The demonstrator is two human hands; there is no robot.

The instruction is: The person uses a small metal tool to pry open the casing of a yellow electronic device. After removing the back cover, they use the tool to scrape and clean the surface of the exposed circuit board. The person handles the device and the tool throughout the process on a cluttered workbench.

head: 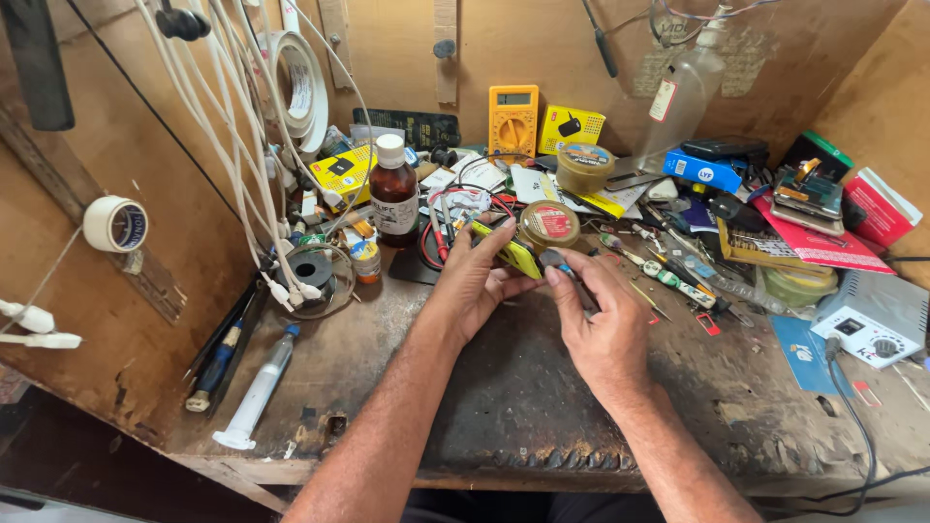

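while both hands meet over the worn workbench (542, 407), the work in hand looks like opening or probing a small yellow-green phone (511, 254); the left hand (475, 281) is clamped around it, fingers curled over its edge, and the right hand (605, 324) pinches a thin dark tool (562, 263) against the phone's near end. beyond the grip sits a yellow multimeter (513, 118), left of it a brown bottle (394, 194), and just behind it a round tin (549, 225). next, i judge, calls for steady holding and fine tip pressure
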